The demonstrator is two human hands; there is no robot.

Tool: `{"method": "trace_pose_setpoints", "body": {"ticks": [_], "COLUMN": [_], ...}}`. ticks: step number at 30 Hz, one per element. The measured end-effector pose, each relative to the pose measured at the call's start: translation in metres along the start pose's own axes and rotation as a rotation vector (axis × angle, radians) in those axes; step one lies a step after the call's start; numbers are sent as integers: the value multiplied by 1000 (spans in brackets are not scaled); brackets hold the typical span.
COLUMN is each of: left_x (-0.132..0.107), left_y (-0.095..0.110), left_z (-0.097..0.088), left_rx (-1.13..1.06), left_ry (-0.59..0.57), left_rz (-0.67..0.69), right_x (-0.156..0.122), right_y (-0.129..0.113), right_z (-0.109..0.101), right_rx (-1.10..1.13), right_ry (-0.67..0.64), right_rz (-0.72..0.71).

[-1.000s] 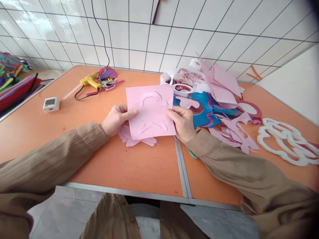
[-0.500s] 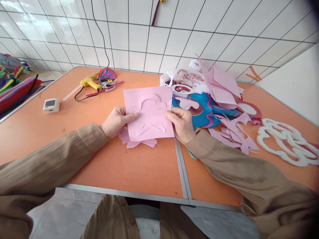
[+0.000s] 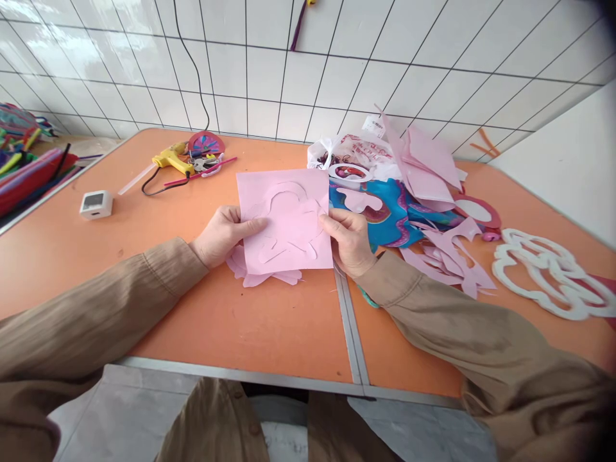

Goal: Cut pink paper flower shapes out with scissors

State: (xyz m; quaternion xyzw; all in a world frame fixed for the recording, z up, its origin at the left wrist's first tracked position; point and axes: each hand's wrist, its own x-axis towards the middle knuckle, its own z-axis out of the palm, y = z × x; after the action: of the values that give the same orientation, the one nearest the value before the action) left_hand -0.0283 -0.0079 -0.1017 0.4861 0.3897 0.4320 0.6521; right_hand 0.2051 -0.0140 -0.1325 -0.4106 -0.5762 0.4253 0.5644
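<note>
A pink paper sheet (image 3: pixel 289 212) with a curvy template shape showing through it is held up over the orange table (image 3: pixel 231 321). My left hand (image 3: pixel 222 236) pinches its left edge, thumb on top. My right hand (image 3: pixel 350 242) pinches its right edge. Under the sheet lie pink cut-out pieces (image 3: pixel 260 273) on the table. Both sleeves are tan.
Right of my hands lies a pile of pink scraps (image 3: pixel 450 256), a blue-and-pink piece (image 3: pixel 394 215) and a plastic bag (image 3: pixel 360 151). White foam outlines (image 3: pixel 543 273) lie far right. A yellow glue gun (image 3: pixel 172 157) and a small white box (image 3: pixel 96 204) sit at the left. A metal seam (image 3: pixel 349 321) splits the table.
The pink sheet and both hands have shifted slightly left and down; the grip is unchanged.
</note>
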Motion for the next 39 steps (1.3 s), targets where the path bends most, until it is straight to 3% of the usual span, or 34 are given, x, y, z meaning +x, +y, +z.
{"method": "trace_pose_setpoints", "body": {"ticks": [13, 21, 24, 27, 31, 33, 37, 39], "left_x": [0, -2, -2, 1, 7, 10, 11, 10], "left_y": [0, -1, 1, 6, 11, 11, 10, 10], "left_z": [-1, -3, -2, -3, -7, -9, -11, -11], "left_rx": [-27, 29, -3, -114, -205, -220, -216, -206], "left_ry": [-28, -80, -45, 77, 239, 278, 290, 287], "left_rz": [5, -88, -94, -31, 82, 102, 96, 89], "right_x": [-1, -1, 1, 4, 9, 9, 3, -1], "right_y": [-5, -3, -3, -7, -14, -18, -26, -30], "right_z": [5, 4, 3, 1, -2, -3, -1, 0], "right_rx": [-56, -38, 28, 116, -17, -214, -757, -940], "right_ry": [52, 47, 45, 70, 109, 25, -324, -479], "right_rz": [1, 4, 33, 99, 126, 51, -259, -327]}}
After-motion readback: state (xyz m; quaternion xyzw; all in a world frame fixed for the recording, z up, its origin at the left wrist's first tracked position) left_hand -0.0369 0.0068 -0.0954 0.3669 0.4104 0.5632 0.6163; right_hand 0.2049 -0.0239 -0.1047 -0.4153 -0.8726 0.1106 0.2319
